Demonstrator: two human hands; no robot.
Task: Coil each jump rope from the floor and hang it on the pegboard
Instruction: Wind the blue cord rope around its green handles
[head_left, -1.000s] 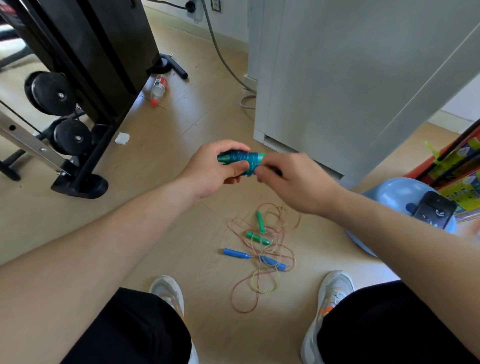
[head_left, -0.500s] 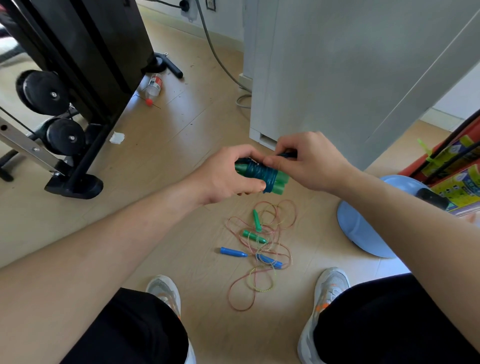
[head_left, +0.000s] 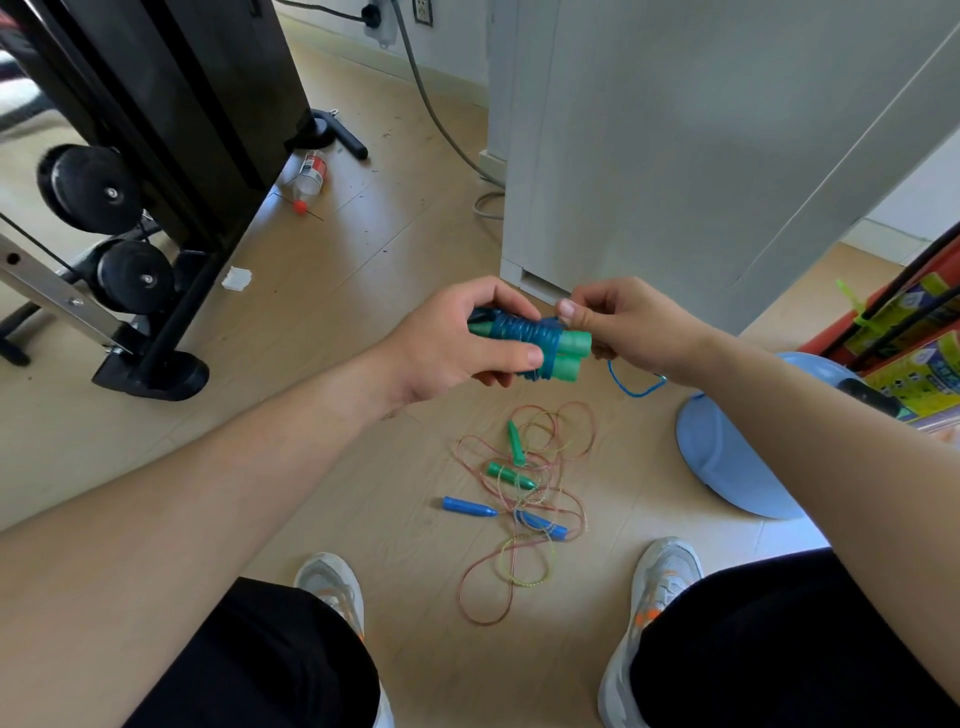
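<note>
My left hand (head_left: 457, 348) grips a jump rope bundle (head_left: 540, 343): two green handles side by side with blue cord wound tightly round them. My right hand (head_left: 623, 327) pinches the loose end of that blue cord (head_left: 636, 387), which hangs in a small loop below the hand. On the floor between my shoes lie two more jump ropes in one tangle (head_left: 524, 499): a pair of green handles (head_left: 511, 475), a pair of blue handles (head_left: 467, 506), and thin pink and yellow cords looped over each other. No pegboard is in view.
A black exercise machine (head_left: 156, 171) with wheels stands at the left. A white cabinet (head_left: 675, 145) rises straight ahead, a grey cable beside it. A blue round lid (head_left: 727, 462) and coloured boxes (head_left: 914, 353) lie at the right. A spray can (head_left: 310, 174) lies on the floor.
The bundle turned in my hands so the green handle ends now point right. My right hand moved from on top of the bundle to its right end, drawing out a loop of blue cord.
</note>
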